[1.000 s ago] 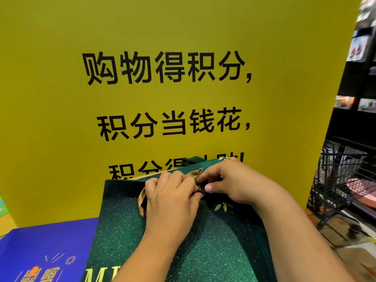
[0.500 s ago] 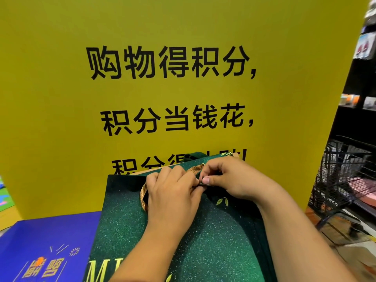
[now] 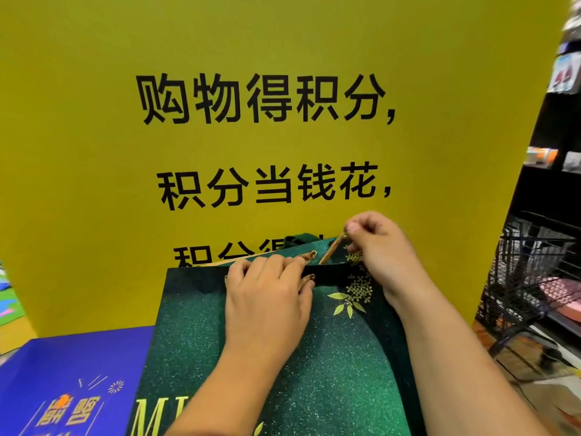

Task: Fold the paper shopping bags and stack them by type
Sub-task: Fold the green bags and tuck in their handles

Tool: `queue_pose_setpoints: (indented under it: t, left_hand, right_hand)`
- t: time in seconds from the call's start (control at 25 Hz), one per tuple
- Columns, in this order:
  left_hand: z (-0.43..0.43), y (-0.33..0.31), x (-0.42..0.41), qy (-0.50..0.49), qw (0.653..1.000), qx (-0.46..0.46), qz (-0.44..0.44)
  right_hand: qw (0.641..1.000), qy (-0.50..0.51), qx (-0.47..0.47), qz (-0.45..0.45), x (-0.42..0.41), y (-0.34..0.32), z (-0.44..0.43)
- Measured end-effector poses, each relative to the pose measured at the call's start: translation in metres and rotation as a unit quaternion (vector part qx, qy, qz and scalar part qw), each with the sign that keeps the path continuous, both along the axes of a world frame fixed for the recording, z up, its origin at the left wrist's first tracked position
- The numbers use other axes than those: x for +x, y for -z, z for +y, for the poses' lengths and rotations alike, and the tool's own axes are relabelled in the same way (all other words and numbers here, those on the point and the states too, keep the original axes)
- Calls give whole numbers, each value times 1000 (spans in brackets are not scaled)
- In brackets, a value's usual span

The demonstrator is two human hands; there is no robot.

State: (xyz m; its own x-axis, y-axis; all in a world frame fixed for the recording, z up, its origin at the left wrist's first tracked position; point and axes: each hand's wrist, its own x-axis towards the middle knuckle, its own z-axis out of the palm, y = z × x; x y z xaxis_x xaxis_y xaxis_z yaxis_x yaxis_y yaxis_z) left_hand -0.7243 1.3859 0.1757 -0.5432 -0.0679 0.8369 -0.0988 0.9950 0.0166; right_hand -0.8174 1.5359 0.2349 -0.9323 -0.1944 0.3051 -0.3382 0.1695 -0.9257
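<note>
A dark green glitter paper bag (image 3: pixel 195 350) with gold leaves and gold lettering lies flat in front of me, its mouth toward the yellow board. My left hand (image 3: pixel 267 297) presses down on the bag's top edge, fingers over a gold rope handle (image 3: pixel 306 280) at its eyelet. My right hand (image 3: pixel 380 247) is raised just above the bag's top right corner and pinches another strand of gold rope handle (image 3: pixel 333 248), pulling it up and right. A blue paper bag (image 3: pixel 72 382) with gold print lies flat to the left, partly under the green one.
A tall yellow board (image 3: pixel 94 152) with black printed characters stands right behind the bags. A black wire basket (image 3: pixel 531 278) and dark shelving (image 3: pixel 562 136) with goods are on the right. Colourful packaging (image 3: pixel 6 300) shows at the left edge.
My right hand has lifted away from my left hand, up and to the right, drawing a gold rope strand out. The left hand stays pressed on the bag's top edge.
</note>
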Motion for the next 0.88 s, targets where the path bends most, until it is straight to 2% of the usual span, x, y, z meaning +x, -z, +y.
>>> queue_pose_setpoints:
  t: [0.12, 0.28, 0.4, 0.56, 0.64, 0.68, 0.76, 0.8, 0.84, 0.88]
  left_hand:
    - [-3, -1, -3, -2, 998, 44, -49]
    - [-8, -2, -5, 10, 984, 131, -119]
    - [-7, -3, -3, 30, 978, 165, -123]
    - [-6, -4, -3, 58, 974, 194, -97]
    - [-10, -2, -5, 99, 968, 220, -64]
    - [-12, 0, -6, 114, 965, 231, -52]
    - [-16, 2, -8, 119, 960, 250, -54]
    - [-17, 3, -10, 114, 959, 251, -60]
    - [-17, 2, -11, 109, 961, 246, -64]
    - [-17, 2, -12, 105, 964, 236, -62]
  right_hand:
    - [974, 91, -206, -18, -10, -17, 33]
    - [892, 101, -441, 8, -21, -32, 76]
    - [857, 65, -511, 12, -23, -32, 81]
    - [843, 12, -534, 61, -14, -35, 70]
    - [872, -55, -476, 100, -7, -37, 65]
    - [907, -91, -397, 107, -4, -38, 63]
    - [979, -133, -106, 111, 3, -35, 60]
    - [983, -146, 51, 101, 7, -33, 55]
    - [968, -155, 177, 88, 8, -28, 49]
    - [952, -152, 256, 74, 8, -23, 43]
